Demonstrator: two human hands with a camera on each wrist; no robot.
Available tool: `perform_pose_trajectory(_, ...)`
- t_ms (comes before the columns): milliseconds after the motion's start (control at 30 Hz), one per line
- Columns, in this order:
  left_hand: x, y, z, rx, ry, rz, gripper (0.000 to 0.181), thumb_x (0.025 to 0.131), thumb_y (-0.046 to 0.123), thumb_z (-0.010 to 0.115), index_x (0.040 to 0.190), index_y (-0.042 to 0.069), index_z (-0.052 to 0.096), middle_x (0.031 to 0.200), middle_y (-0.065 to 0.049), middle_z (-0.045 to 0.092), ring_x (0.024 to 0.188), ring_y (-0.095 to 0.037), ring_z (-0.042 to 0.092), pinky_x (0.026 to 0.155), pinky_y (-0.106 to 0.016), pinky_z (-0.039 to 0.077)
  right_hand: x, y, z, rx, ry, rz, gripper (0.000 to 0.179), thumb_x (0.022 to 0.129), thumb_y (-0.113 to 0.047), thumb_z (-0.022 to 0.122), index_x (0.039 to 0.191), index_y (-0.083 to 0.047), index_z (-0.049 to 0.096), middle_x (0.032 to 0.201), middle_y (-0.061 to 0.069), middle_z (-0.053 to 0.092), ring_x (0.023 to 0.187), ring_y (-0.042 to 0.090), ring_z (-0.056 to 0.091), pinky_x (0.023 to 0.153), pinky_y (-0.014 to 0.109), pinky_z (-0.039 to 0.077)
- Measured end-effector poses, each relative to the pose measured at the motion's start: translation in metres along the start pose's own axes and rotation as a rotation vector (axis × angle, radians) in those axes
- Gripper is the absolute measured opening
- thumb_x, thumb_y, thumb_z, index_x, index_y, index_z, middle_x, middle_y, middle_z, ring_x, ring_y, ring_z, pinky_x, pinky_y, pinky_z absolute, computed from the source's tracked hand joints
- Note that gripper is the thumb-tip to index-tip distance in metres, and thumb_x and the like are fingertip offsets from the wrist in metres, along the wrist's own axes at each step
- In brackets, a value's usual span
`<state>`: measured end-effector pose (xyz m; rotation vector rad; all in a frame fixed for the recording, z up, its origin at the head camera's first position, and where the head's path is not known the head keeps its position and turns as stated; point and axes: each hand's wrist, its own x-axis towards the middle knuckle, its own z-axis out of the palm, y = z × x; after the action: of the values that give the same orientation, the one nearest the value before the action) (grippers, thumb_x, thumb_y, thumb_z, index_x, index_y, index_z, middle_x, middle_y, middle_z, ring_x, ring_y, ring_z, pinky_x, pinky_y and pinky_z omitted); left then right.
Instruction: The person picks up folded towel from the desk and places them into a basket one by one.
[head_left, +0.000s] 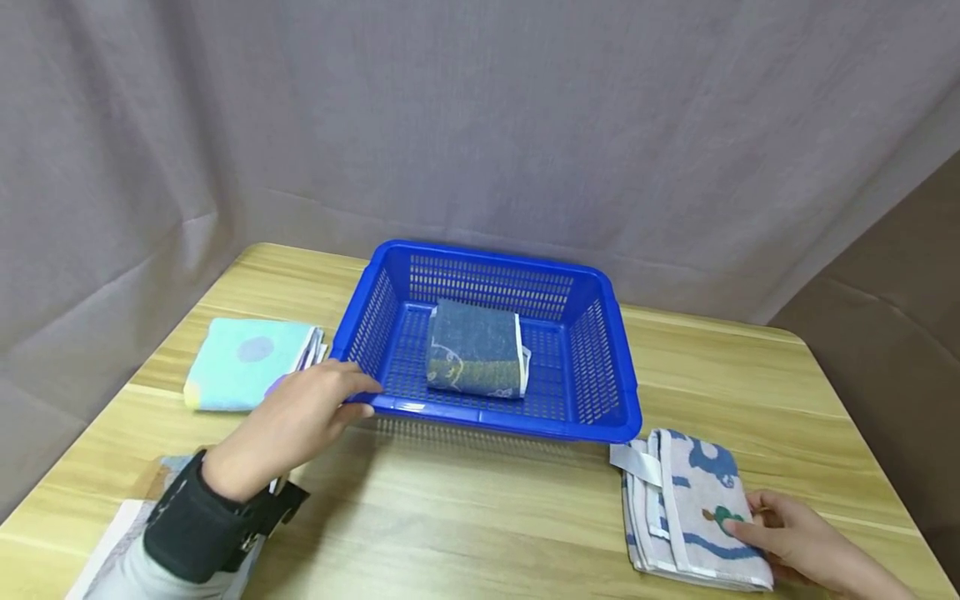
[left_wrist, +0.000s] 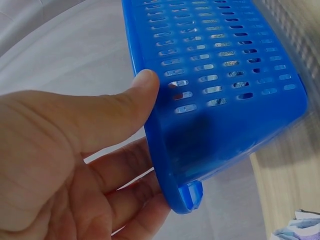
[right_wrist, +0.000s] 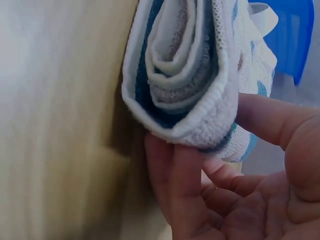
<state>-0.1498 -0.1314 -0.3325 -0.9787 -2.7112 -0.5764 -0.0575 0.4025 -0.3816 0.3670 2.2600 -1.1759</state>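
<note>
My left hand (head_left: pixel 311 404) grips the near-left corner of a blue plastic basket (head_left: pixel 495 421); in the left wrist view the thumb presses the outside of its slotted wall (left_wrist: pixel 215 125) and the fingers curl over the rim. Inside the basket lies a folded dark blue-green towel (head_left: pixel 476 350) with a white edge. On the right, my right hand (head_left: pixel 795 533) pinches the side of a folded white towel (head_left: pixel 697 508) with blue patterns. The right wrist view shows the thumb on top of this towel's rolled layers (right_wrist: pixel 185 95), with fingers beneath.
A folded turquoise towel (head_left: pixel 251 358) lies left of the basket. Another towel (head_left: pixel 127 533) is partly hidden under the left forearm. The wooden table (head_left: pixel 465 508) ends at a grey cloth backdrop (head_left: pixel 495 125) behind the basket.
</note>
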Motion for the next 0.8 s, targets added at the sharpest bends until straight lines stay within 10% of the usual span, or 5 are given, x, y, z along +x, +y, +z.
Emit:
perform_pose_trajectory(333,0.000,0.000,-0.002,-0.011,0.000,-0.007,0.023,0.076,0.008,0.073,0.098,0.010,0.069,0.091,-0.002,0.065,0.084,-0.020,0.059,0.072,-0.041,0.050,-0.012,-0.011,0.037,-0.034,-0.020,0.035,0.039,0.089,-0.027,0.062,0.102,0.007,0.045,0.071,0.002,0.042,0.065,0.018,0.043,0.053,0.026,0.034)
perform_pose_trajectory(800,-0.003,-0.002,-0.002,-0.009,-0.009,-0.025,0.022,0.076,0.011,0.073,0.098,0.012,0.069,0.091,-0.001,0.065,0.085,-0.019,0.059,0.072,-0.041,0.050,-0.007,-0.007,0.087,0.042,-0.085,-0.100,0.040,0.085,-0.023,0.066,0.097,0.009,0.045,0.069,0.000,0.048,0.067,0.016,0.049,0.056,0.024,0.043)
